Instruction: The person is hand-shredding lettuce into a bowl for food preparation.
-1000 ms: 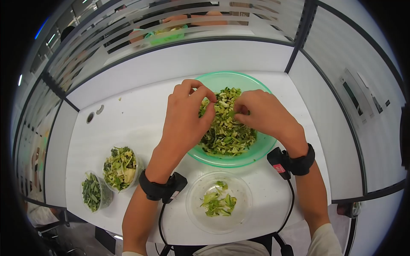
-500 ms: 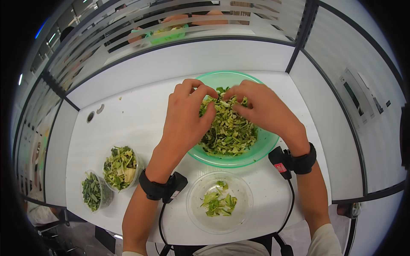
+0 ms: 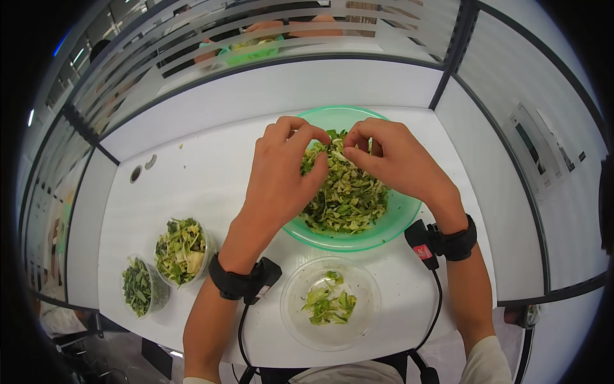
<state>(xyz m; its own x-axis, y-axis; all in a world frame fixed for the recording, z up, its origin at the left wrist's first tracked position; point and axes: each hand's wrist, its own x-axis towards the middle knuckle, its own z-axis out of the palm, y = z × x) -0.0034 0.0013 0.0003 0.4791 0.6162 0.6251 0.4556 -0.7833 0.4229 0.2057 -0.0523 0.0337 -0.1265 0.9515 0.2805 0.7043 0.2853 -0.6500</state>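
Observation:
A green plastic bowl (image 3: pixel 396 221) holds a heap of chopped leafy greens (image 3: pixel 345 198). Both hands are over it. My left hand (image 3: pixel 284 169) is at the left side of the heap, thumb and curved index finger apart, with nothing visible between them. At the right, my right hand (image 3: pixel 400 157) has its thumb and index fingertips brought together in a pinch beside a pale strip of the greens at the top of the heap. Nearer to me stands a clear round container (image 3: pixel 291 320) with several leaf scraps (image 3: pixel 329 304) in it.
Two clear tubs stand at the left: one with mixed chopped leaves (image 3: pixel 181 249), a smaller one with darker greens (image 3: pixel 136 288). Black wrist straps (image 3: pixel 230 278) carry devices with cables. Partition panels (image 3: pixel 275 89) surround the table; another person's hands and green bowl (image 3: pixel 252 54) show behind.
My right hand has shifted slightly, and its thumb and index finger have closed into a pinch. My left hand has barely moved. The containers stay in place.

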